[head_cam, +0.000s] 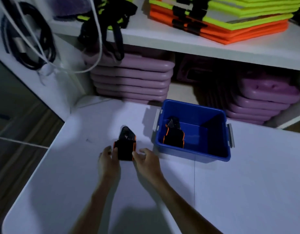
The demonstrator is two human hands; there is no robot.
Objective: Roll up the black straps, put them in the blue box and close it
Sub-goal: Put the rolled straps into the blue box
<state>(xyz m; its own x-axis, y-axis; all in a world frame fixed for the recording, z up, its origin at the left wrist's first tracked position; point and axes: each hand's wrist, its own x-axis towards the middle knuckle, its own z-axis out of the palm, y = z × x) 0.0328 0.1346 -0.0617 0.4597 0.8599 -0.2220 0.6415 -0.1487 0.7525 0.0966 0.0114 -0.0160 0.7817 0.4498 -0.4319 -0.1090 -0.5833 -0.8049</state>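
Fingers [112, 152] of both hands grasping black strap [125, 147] between them, beside blue box [193, 149]

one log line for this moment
stage: rolling | both hands: left hand, right hand on strap on table | blue box: open, holds strap bundle

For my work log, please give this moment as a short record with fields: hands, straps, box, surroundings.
left hand: on the left side of the rolled strap
right hand: on its right side
rolled strap: black with orange edges, on the white table, left of the box
blue box: open, no lid visible
strap in box: one rolled strap, at the left side
shelf behind: purple stacked pieces
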